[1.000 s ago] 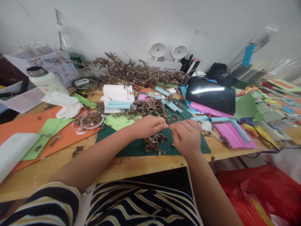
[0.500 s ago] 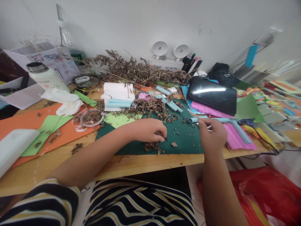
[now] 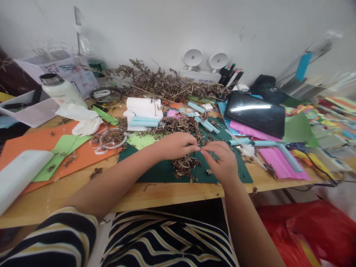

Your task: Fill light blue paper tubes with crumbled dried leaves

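Observation:
My left hand (image 3: 180, 144) and my right hand (image 3: 222, 161) meet over the green mat (image 3: 155, 174), both closed in a pinch with fingertips almost touching. Whatever sits between the fingertips is too small to make out. Just below them lies a clump of crumbled dried leaves (image 3: 185, 167). Behind my left hand spreads a larger heap of dried leaves (image 3: 180, 124). Right of my right hand, a thin white stick (image 3: 259, 161) with a crumpled white lump (image 3: 247, 150) lies by rolled blue paper tubes (image 3: 264, 143).
Dried branches (image 3: 167, 83) line the wall. At left stand a white bottle (image 3: 65, 91) and tissue (image 3: 87, 124); a tape ring (image 3: 112, 139) lies on orange paper (image 3: 16, 148). A black tablet (image 3: 256, 115) and pink paper (image 3: 280, 165) are at right.
My right hand has let go of the white stick at the right and moved left to my left hand. The left hand has come up slightly off the leaf clump.

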